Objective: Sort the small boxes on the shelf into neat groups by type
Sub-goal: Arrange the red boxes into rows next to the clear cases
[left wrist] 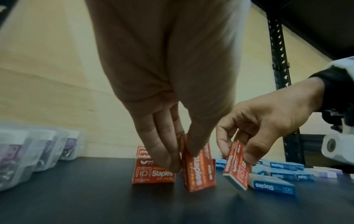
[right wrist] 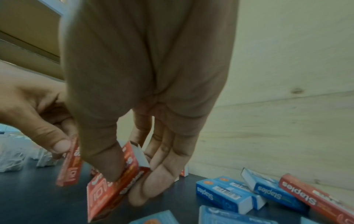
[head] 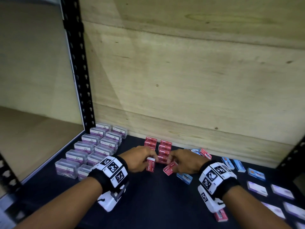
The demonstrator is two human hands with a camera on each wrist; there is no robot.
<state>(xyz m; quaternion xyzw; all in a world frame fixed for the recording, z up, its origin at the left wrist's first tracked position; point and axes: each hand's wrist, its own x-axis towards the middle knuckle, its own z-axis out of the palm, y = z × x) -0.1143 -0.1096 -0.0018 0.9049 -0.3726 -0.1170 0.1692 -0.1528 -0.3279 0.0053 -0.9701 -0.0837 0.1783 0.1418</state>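
My left hand (head: pixel 148 160) pinches a red staples box (head: pixel 150 165) held on its edge; in the left wrist view that box (left wrist: pixel 199 171) touches the dark shelf (head: pixel 156 204). My right hand (head: pixel 175 162) pinches a second red staples box (head: pixel 170 169), tilted, between thumb and fingers (right wrist: pixel 153 188); the right wrist view shows this box (right wrist: pixel 111 192) up close. Just behind both hands stand two stacks of red staples boxes (head: pixel 158 146) against the wooden back wall.
Clear plastic clip boxes (head: pixel 92 149) sit in two rows at the left. Loose blue staples boxes (head: pixel 184 176) lie right of my hands, with white and purple boxes (head: pixel 257 188) farther right. One red box (head: pixel 221 215) lies under my right wrist, another (head: pixel 205 153) by the wall.
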